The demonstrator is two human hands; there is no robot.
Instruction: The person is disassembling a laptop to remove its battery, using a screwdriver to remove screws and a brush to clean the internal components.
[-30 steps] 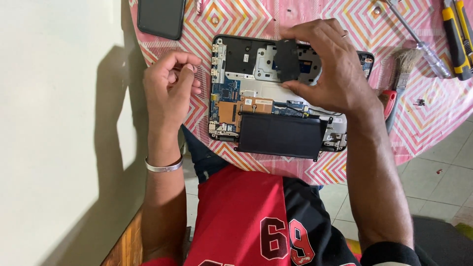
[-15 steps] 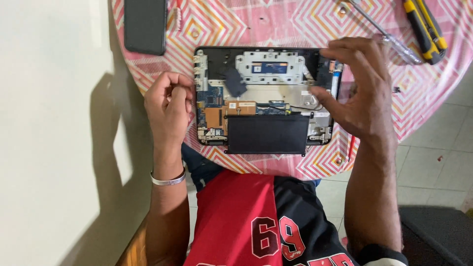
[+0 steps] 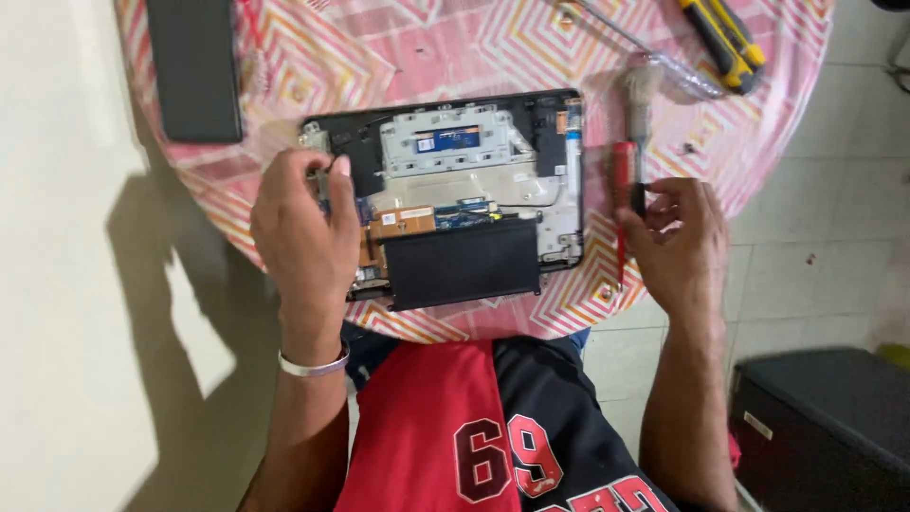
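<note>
Laptop (image 3: 455, 199), one, lies opened on the table (image 3: 284, 199). Left hand (image 3: 303, 232) rests bent fingers on its near-left edge, holding nothing. Right hand (image 3: 675, 242) fingers pinch one small black part (image 3: 640, 201), beside one red screwdriver (image 3: 621, 204).

The left hand (image 3: 301, 228) hides the opened laptop's (image 3: 455, 190) left edge.

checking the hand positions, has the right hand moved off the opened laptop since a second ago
Yes. The right hand has left the opened laptop and gone right, now past its right edge at the red-handled tool on the tablecloth.
</note>
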